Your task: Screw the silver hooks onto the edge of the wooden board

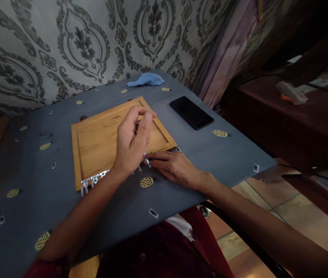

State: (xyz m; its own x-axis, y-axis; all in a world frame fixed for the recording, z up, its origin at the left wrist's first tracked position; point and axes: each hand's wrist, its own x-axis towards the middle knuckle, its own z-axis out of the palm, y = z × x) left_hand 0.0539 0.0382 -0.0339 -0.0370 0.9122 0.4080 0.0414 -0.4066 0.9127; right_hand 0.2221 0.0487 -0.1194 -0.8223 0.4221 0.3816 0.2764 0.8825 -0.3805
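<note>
A framed wooden panel (97, 139) lies on the table, with a row of shiny metal clips (94, 180) along its near edge. My left hand (131, 139) is raised over the panel's right half, its fingers curled in toward the thumb. Something small and dark shows in the gap of that hand, too little to name. At the near edge, my right hand (177, 166) lies low on the table, its fingertips closed about a metal clip (147, 160) near the right end of the row. My left wrist and forearm hide part of that row.
A black phone (192, 112) lies right of the panel, and a blue cloth (146, 79) lies at the back by the patterned wall. Small dark pieces (46, 134) rest left of the panel. The blue-grey tablecloth (233, 154) ends at a corner on the right.
</note>
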